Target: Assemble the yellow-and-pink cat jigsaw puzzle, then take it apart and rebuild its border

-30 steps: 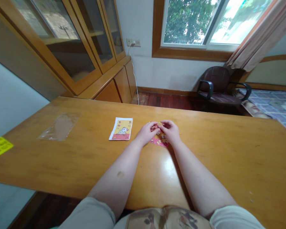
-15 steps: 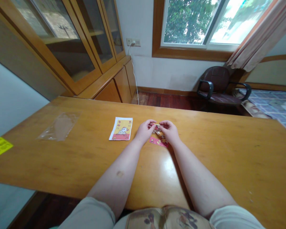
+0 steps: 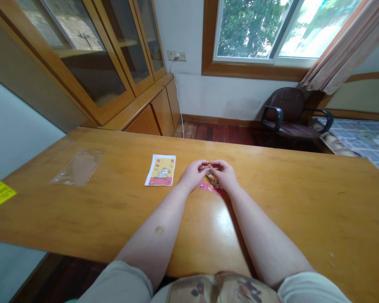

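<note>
My left hand (image 3: 193, 172) and my right hand (image 3: 226, 173) meet over the table, fingertips curled together around a small cluster of jigsaw puzzle pieces (image 3: 206, 167). Fingers hide most of the cluster, so how many pieces each hand grips is unclear. Just below, more loose puzzle pieces (image 3: 215, 182) lie partly under my right hand. A pink printed strip (image 3: 206, 186), apparently joined puzzle pieces, rests on the wood nearest my wrists. Left of my left hand lies a picture card (image 3: 161, 171) with a white animal on yellow and pink.
The wooden table (image 3: 113, 214) spans the view. On its left lie a clear plastic bag (image 3: 82, 166) and a yellow label (image 3: 0, 195). Beyond the far edge stand a glass-door cabinet (image 3: 126, 84) and a dark armchair (image 3: 287, 109).
My hands have drawn closer together, with fingertips now touching or nearly so. The puzzle pieces between them are more covered. Card and bag stay put.
</note>
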